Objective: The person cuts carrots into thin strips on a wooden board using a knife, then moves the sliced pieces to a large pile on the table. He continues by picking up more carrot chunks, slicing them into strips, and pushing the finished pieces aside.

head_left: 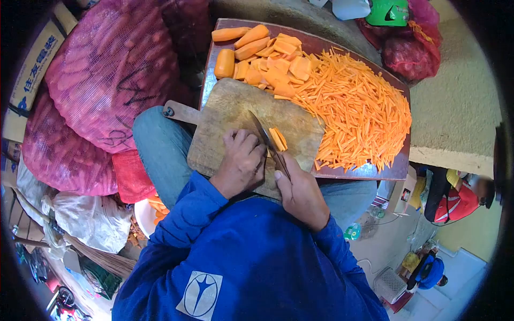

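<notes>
Sacks, red mesh, at left. Tray: heaped carrot sticks. Board across the knees. Right hand closed round the knife. Left hand, fingers curled, steadies the carrot slices; best kept knuckles-forward, tips tucked.

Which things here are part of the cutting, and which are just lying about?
In use: knife, carrot slices, wooden cutting board, cut strips, carrot pieces, left hand, right hand.

Lying about: red mesh sacks, cardboard box, green object.
</notes>
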Tool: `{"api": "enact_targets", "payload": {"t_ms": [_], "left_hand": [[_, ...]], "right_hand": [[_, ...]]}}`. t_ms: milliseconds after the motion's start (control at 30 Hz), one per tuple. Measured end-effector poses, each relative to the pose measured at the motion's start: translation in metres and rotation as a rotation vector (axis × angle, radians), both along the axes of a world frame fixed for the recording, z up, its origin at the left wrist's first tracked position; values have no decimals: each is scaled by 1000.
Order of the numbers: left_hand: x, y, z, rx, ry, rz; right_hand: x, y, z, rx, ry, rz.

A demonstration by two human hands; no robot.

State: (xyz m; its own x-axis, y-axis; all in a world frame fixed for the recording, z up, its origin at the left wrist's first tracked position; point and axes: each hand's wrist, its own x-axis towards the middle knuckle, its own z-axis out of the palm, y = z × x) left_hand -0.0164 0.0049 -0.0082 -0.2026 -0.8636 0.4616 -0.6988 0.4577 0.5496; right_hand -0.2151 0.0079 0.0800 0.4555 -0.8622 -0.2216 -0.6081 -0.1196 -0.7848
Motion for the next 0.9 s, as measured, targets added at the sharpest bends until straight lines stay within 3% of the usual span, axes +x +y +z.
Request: {"api": "enact_targets", "payload": {"t_ms": [167, 567, 667, 900], "left_hand": [[5, 0, -1, -3, 12, -7], [5, 0, 0, 0, 46, 28], [6, -2, 2, 2, 99, 20], [23, -9, 6, -40, 91, 175]], "right_hand": [[-3, 6, 5, -72, -56, -1], [1, 5, 8, 90, -119, -68], [-8, 9, 11, 9, -124, -95], [-32, 18, 1, 100, -129, -34]]}}
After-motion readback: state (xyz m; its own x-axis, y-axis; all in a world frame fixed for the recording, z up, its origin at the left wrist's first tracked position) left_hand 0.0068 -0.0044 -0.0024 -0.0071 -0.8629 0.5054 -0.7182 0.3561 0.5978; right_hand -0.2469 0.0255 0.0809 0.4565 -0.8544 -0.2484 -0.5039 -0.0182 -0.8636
